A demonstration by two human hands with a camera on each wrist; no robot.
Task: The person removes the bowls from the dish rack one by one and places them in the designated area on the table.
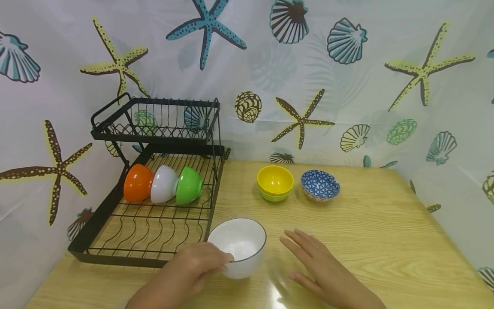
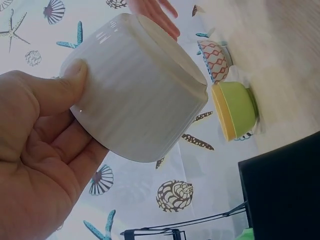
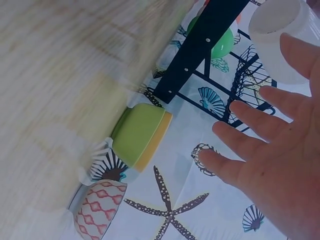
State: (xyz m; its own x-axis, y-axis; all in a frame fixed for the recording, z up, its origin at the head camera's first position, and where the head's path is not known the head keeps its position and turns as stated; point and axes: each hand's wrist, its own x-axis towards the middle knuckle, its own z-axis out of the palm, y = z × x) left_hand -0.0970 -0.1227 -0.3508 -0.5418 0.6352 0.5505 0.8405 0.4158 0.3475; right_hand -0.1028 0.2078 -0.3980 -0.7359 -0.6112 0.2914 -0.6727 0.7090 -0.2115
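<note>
Wooden table (image 1: pixel 409 231); right of the black wire dish rack (image 1: pixel 119 259), the left hand (image 1: pixel 189 268) pinches a round, glossy white bowl (image 1: pixel 243 240) one-sidedly, so it might slip; the right hand (image 1: pixel 318 266) spreads, empty.

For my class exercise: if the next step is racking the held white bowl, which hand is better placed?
Likely the left hand: its grip holds the white bowl by the edge, close to the rack. The right hand is empty and farther away.

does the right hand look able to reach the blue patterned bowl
Probably yes, reaching forward: the right hand holds nothing, and no object stands between it and the blue patterned bowl.
</note>
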